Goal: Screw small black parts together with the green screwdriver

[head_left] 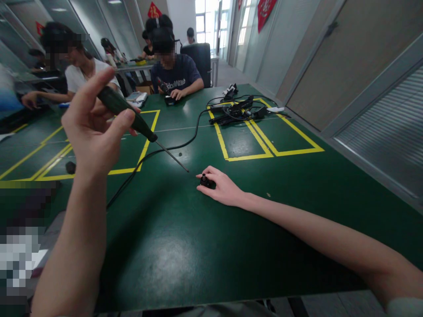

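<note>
Raised at the left, my left hand [95, 119] is closed round the dark green handle of a screwdriver [128, 114]. The thin shaft slants down to the right, and its tip is in the air, a short way left of my right hand [223, 185]. Thumb and fingers of that right hand grip a small black part with a short metal cylinder on top [205, 179], low at the green table [185, 251]. What kind of part it is, I cannot tell. The palm hides some of it.
A black cable [178, 145] runs across the table to a heap of black cords and parts [241, 110] inside yellow tape lines [249, 156]. A dark lump [70, 167] lies at the left. Across the table, a person [176, 72] handles a black object; another person sits at left.
</note>
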A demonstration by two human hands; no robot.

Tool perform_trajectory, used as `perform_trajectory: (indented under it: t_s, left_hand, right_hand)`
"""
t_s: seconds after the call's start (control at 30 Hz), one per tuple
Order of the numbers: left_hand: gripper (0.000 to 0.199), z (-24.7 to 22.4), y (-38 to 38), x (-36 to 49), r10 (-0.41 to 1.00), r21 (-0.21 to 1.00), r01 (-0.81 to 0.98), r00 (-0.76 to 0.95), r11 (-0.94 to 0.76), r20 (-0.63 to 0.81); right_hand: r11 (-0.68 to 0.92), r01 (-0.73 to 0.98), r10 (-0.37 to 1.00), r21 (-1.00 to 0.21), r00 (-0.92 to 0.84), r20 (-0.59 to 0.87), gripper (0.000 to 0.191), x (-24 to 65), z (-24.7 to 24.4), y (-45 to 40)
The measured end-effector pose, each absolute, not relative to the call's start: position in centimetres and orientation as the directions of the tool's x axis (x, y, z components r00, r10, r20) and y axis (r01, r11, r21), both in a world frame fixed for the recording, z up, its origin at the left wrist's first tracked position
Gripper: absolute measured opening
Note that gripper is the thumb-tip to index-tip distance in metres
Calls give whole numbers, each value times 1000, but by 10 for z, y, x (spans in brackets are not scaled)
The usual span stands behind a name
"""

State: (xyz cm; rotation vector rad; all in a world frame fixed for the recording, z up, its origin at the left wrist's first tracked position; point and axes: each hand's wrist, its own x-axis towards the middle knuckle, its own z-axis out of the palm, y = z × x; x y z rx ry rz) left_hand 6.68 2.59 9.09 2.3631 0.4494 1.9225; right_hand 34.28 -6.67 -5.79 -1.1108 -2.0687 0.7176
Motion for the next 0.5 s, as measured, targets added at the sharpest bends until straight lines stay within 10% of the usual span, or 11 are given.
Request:
perform_trajectory:
  t_s: [0.5]
  left_hand:
    - [63, 90, 24, 60, 325, 281, 220, 200, -934, 925]
  right_hand:
    - [178, 301, 959, -937, -266, 96, 36, 349, -59, -64]
